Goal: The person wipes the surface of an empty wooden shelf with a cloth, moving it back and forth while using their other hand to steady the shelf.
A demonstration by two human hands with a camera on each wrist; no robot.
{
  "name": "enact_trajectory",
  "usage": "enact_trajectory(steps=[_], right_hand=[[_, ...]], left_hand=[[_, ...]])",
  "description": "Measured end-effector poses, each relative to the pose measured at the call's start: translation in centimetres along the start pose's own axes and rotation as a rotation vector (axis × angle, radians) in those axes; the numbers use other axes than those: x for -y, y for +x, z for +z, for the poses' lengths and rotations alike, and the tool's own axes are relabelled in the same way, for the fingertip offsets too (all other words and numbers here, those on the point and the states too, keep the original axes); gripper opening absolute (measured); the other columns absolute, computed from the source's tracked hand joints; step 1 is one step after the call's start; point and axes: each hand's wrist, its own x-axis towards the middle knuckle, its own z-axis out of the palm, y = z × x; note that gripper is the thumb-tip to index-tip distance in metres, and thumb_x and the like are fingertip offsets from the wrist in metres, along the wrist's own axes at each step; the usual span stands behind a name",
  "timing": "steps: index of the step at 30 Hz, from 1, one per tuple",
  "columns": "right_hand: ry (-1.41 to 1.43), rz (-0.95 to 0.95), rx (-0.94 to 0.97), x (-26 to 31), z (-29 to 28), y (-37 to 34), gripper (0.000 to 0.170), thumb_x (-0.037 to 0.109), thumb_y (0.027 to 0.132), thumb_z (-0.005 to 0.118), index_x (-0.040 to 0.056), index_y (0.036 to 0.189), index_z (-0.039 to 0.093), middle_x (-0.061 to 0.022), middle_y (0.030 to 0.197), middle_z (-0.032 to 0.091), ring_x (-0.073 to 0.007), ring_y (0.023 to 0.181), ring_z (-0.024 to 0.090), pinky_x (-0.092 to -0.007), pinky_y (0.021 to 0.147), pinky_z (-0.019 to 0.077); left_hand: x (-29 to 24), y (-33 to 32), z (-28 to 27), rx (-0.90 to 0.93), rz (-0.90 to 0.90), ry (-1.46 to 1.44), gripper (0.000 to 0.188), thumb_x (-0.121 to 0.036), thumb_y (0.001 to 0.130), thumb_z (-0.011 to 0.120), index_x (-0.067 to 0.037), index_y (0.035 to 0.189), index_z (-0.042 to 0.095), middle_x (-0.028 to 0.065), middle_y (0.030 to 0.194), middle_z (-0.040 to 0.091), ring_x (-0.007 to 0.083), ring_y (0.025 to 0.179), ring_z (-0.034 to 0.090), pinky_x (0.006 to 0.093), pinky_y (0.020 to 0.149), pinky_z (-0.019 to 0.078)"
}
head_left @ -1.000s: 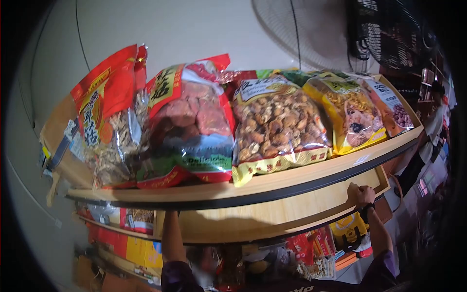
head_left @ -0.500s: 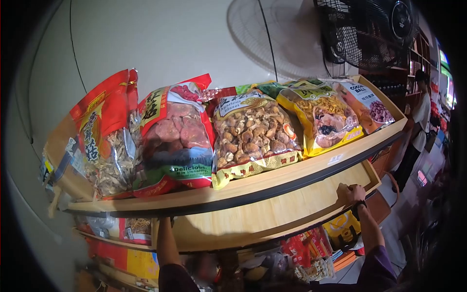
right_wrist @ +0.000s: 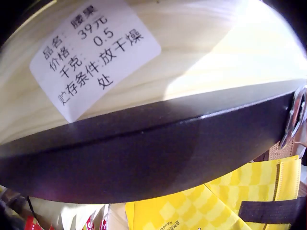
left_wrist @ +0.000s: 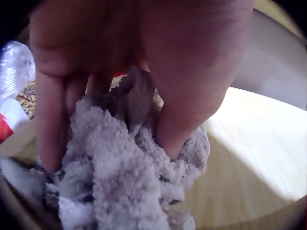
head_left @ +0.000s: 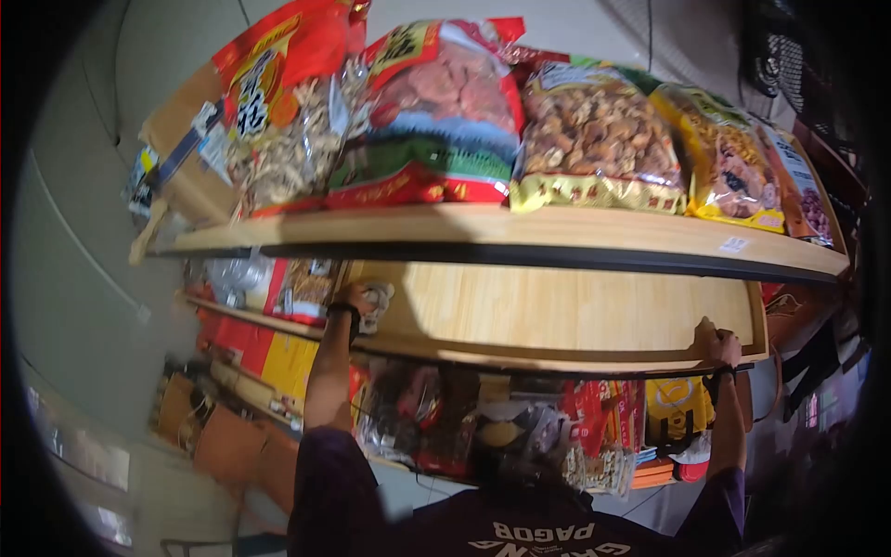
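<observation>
In the left wrist view, my left hand (left_wrist: pixel 139 52) grips a crumpled, fluffy grey-white cloth (left_wrist: pixel 120 167), with fingers on one side and thumb on the other. The head view has this left hand (head_left: pixel 353 299) at the left end of a pale wooden shelf tray (head_left: pixel 557 306), where the cloth (head_left: pixel 376 302) lies close over the tray's bottom. At the tray's right end, my right hand (head_left: pixel 724 346) holds the front rim, its fingers curled over the wood. The right wrist view misses that hand but takes in the wooden front with a price label (right_wrist: pixel 96 57).
Over the tray runs an upper shelf (head_left: pixel 501 227) with bags of dried mushrooms (head_left: pixel 603 130) and other dried foods. Below are packaged goods and a yellow bag (head_left: pixel 677 408). Left of the tray, more packets (head_left: pixel 302 288) stand in a neighbouring compartment.
My left hand, earlier hidden beneath the upper shelf, now shows with the cloth at the tray's left end. The head view has tipped down. My right hand stays at the rim.
</observation>
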Motion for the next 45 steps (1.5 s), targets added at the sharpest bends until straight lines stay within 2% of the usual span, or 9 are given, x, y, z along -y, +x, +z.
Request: enact_trajectory(steps=[5, 16, 20, 23, 28, 31, 35, 36, 45], right_hand=[[0.003, -0.029, -0.008, -0.6, 0.7, 0.3, 0.031, 0.040, 0.088, 0.064, 0.0123, 0.094, 0.076, -0.0174, 0.089, 0.071, -0.0394, 0.086, 0.068, -0.0457, 0.076, 0.0554], [0.042, -0.042, -0.023, -1.3, 1.1, 0.6, 0.037, 0.043, 0.090, 0.061, 0.0086, 0.093, 0.074, -0.0196, 0.089, 0.070, -0.0415, 0.087, 0.067, -0.0483, 0.076, 0.0540], [0.051, -0.047, 0.006, -1.3, 0.8, 0.5, 0.037, 0.042, 0.090, 0.060, 0.0077, 0.092, 0.073, -0.0203, 0.089, 0.070, -0.0418, 0.087, 0.066, -0.0491, 0.076, 0.0534], [0.089, -0.050, -0.018, -1.3, 0.9, 0.4, 0.036, 0.041, 0.090, 0.060, 0.0074, 0.092, 0.073, -0.0201, 0.089, 0.070, -0.0419, 0.086, 0.066, -0.0491, 0.076, 0.0534], [0.066, 0.001, -0.026, -0.8, 0.6, 0.0, 0.034, 0.040, 0.088, 0.062, 0.0087, 0.093, 0.074, -0.0189, 0.089, 0.070, -0.0403, 0.086, 0.067, -0.0484, 0.076, 0.0539], [0.045, 0.024, -0.046, -0.5, 0.7, 0.1, 0.033, 0.040, 0.087, 0.063, 0.0097, 0.093, 0.074, -0.0183, 0.088, 0.070, -0.0395, 0.086, 0.067, -0.0477, 0.076, 0.0545], [0.066, 0.029, -0.063, -0.5, 0.6, 0.1, 0.033, 0.041, 0.086, 0.064, 0.0109, 0.092, 0.075, -0.0178, 0.087, 0.070, -0.0391, 0.084, 0.068, -0.0474, 0.075, 0.0549], [0.065, 0.036, -0.067, -0.4, 0.5, 0.0, 0.033, 0.041, 0.086, 0.064, 0.0110, 0.092, 0.075, -0.0178, 0.087, 0.070, -0.0391, 0.084, 0.068, -0.0474, 0.075, 0.0549], [0.070, 0.056, -0.025, 0.4, -0.5, -0.4, 0.034, 0.041, 0.087, 0.063, 0.0094, 0.093, 0.075, -0.0201, 0.089, 0.070, -0.0403, 0.086, 0.067, -0.0480, 0.077, 0.0542]], left_hand=[[-0.8, -4.4, -1.3, 0.064, -0.098, 0.028, 0.075, -0.055, 0.059, 0.085, -0.015, 0.121, 0.070, 0.0146, 0.119, 0.069, 0.0306, 0.113, 0.065, 0.0378, 0.099, 0.0498], [-3.1, -6.3, -1.0, 0.050, 0.000, 0.025, 0.068, -0.049, 0.056, 0.088, -0.016, 0.113, 0.073, 0.0113, 0.116, 0.071, 0.0282, 0.108, 0.067, 0.0372, 0.096, 0.0519], [-5.7, -7.4, -1.6, 0.025, 0.145, 0.008, 0.066, -0.047, 0.053, 0.089, -0.014, 0.109, 0.075, 0.0126, 0.111, 0.072, 0.0293, 0.101, 0.069, 0.0379, 0.093, 0.0532], [-7.7, -6.9, -1.7, 0.140, 0.225, 0.032, 0.064, -0.049, 0.053, 0.088, -0.014, 0.105, 0.077, 0.0120, 0.106, 0.073, 0.0291, 0.098, 0.070, 0.0371, 0.090, 0.0541], [-10.6, -6.1, -0.6, 0.195, 0.310, 0.075, 0.059, -0.052, 0.055, 0.086, -0.013, 0.099, 0.078, 0.0123, 0.095, 0.074, 0.0291, 0.089, 0.072, 0.0387, 0.085, 0.0550], [-12.3, -5.9, 0.0, 0.259, 0.364, 0.015, 0.061, -0.052, 0.056, 0.086, -0.012, 0.101, 0.077, 0.0134, 0.098, 0.074, 0.0288, 0.092, 0.071, 0.0379, 0.087, 0.0546], [-13.6, -5.2, 2.1, 0.177, 0.457, 0.009, 0.069, -0.053, 0.056, 0.087, -0.010, 0.108, 0.074, 0.0130, 0.106, 0.073, 0.0286, 0.098, 0.070, 0.0361, 0.091, 0.0537], [-14.5, -5.5, 1.9, 0.198, 0.429, -0.004, 0.067, -0.051, 0.055, 0.087, -0.009, 0.106, 0.073, 0.0130, 0.105, 0.073, 0.0287, 0.098, 0.070, 0.0365, 0.090, 0.0538], [-18.2, -5.5, 2.7, 0.162, 0.673, -0.104, 0.061, -0.053, 0.058, 0.085, -0.011, 0.101, 0.072, 0.0121, 0.104, 0.072, 0.0307, 0.102, 0.067, 0.0383, 0.091, 0.0520]])
